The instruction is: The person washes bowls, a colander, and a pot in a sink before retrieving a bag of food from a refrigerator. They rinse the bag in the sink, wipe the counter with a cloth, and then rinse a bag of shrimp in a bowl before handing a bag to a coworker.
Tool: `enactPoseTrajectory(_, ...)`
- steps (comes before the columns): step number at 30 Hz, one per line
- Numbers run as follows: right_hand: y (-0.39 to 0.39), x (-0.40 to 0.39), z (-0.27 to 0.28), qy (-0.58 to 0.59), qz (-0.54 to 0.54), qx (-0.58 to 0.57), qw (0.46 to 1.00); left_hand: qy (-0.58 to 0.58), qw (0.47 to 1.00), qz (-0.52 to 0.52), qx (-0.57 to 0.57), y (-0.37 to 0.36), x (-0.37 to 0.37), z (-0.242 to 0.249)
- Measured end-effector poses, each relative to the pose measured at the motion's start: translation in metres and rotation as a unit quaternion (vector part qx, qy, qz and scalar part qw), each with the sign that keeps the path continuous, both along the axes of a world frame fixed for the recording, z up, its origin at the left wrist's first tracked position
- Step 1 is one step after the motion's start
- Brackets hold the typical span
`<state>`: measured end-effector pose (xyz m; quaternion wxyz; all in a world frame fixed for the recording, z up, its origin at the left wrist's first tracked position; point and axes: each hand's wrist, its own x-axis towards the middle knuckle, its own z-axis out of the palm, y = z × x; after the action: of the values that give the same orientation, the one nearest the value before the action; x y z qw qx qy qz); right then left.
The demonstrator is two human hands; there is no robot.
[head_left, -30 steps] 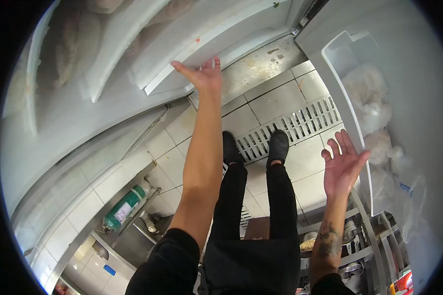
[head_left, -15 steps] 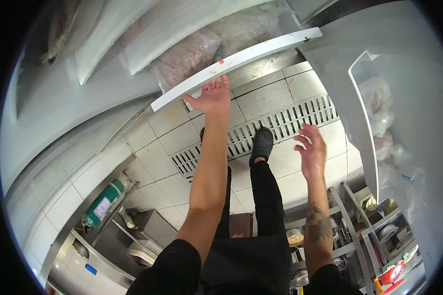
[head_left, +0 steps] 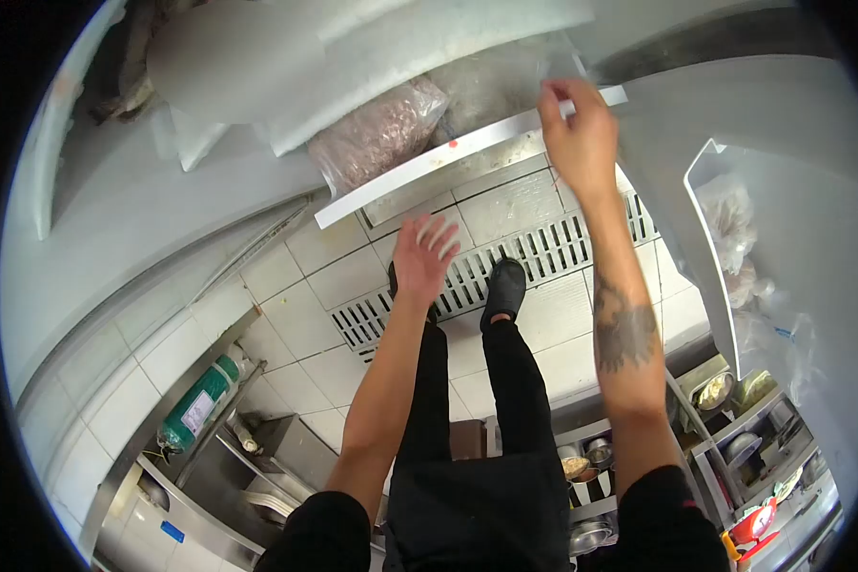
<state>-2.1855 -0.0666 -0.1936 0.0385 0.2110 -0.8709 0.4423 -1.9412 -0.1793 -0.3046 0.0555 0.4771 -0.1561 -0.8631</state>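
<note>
My right hand (head_left: 580, 138) is over the right end of a white shelf edge (head_left: 419, 172) in an open fridge or freezer. Its fingers are curled in beside a clear plastic bag (head_left: 500, 81); whether they grip the plastic is hard to see. Left of that lies another clear bag (head_left: 377, 133) with pinkish-brown, meat-like contents, resting behind the edge. My left hand (head_left: 424, 257) hangs above the floor drain, below the shelf edge, with its fingers spread and nothing in it.
An open door (head_left: 791, 219) on the right has a shelf of plastic bags (head_left: 729, 224). White panels (head_left: 248, 62) are above left. A slotted drain (head_left: 553, 248) crosses the tiled floor under my feet. Metal racks with pans (head_left: 591, 534) and a green-wrapped roll (head_left: 200, 400) lie nearer my body.
My right hand has risen from above the floor to the shelf edge, and its fingers have curled. My left hand has come away from the edge, back toward my body.
</note>
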Motion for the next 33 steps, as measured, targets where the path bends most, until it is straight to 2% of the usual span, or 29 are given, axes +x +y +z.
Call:
enactPoseTrajectory(1,-0.009,-0.021,-0.003,0.021,0.026,0.041,0.999,-0.004,1.0,-0.021,0.021,0.001,0.016,-0.004)
enactPoseTrajectory(3,-0.024,-0.061,-0.037,-0.062,0.05,0.164,0.983,-0.023,0.998,-0.053,0.023,0.006,0.041,-0.003)
enactPoseTrajectory(4,-0.029,-0.084,-0.064,-0.059,0.05,0.167,0.983,-0.043,0.995,-0.085,0.024,0.008,0.052,-0.002)
enactPoseTrajectory(6,-0.035,-0.113,-0.105,-0.071,0.157,0.362,0.916,-0.049,0.994,-0.092,0.033,0.008,0.074,-0.001)
enactPoseTrajectory(9,-0.042,-0.113,-0.096,-0.069,0.189,0.419,0.885,-0.074,0.992,-0.084,0.054,0.005,0.1,-0.001)
enactPoseTrajectory(13,-0.041,-0.109,-0.084,-0.085,0.176,0.415,0.889,-0.076,0.994,-0.057,0.053,-0.003,0.124,0.008)
enactPoseTrajectory(15,-0.034,-0.092,-0.044,-0.174,0.151,0.279,0.932,-0.063,0.996,-0.045,0.045,-0.008,0.129,0.015)
enactPoseTrajectory(16,-0.035,-0.091,-0.028,-0.172,0.152,0.28,0.932,-0.066,0.995,-0.055,0.04,-0.011,0.131,0.02)
enactPoseTrajectory(18,-0.036,-0.087,-0.003,-0.278,0.091,0.159,0.943,-0.073,0.994,-0.074,0.045,-0.014,0.141,0.026)
enactPoseTrajectory(19,-0.039,-0.079,0.001,-0.277,0.087,0.16,0.943,-0.071,0.993,-0.077,0.046,-0.015,0.146,0.027)
enactPoseTrajectory(21,-0.056,-0.059,0.009,-0.174,0.045,0.096,0.979,-0.096,0.99,-0.091,0.048,-0.014,0.153,0.028)
enactPoseTrajectory(22,-0.061,-0.05,0.017,-0.171,0.044,0.097,0.98,-0.093,0.99,-0.091,0.048,-0.012,0.157,0.031)
enactPoseTrajectory(24,-0.068,-0.035,0.029,-0.333,-0.071,-0.083,0.937,-0.102,0.988,-0.111,0.04,-0.011,0.158,0.036)
enactPoseTrajectory(27,-0.058,-0.025,0.023,-0.331,-0.046,-0.074,0.94,-0.06,0.986,-0.157,-0.008,-0.006,0.157,0.048)
enactPoseTrajectory(28,-0.048,-0.02,0.024,-0.241,-0.029,-0.011,0.97,-0.065,0.985,-0.162,0.005,-0.006,0.152,0.055)
enactPoseTrajectory(29,-0.037,-0.019,0.027,-0.239,-0.028,-0.009,0.97,-0.063,0.985,-0.161,0.006,-0.003,0.152,0.056)
enactPoseTrajectory(31,-0.021,-0.014,0.034,-0.329,-0.078,-0.111,0.935,-0.122,0.975,-0.186,-0.007,-0.002,0.153,0.054)
enactPoseTrajectory(33,-0.031,-0.007,0.076,-0.297,-0.069,-0.107,0.947,-0.112,0.975,-0.19,-0.012,-0.004,0.15,0.055)
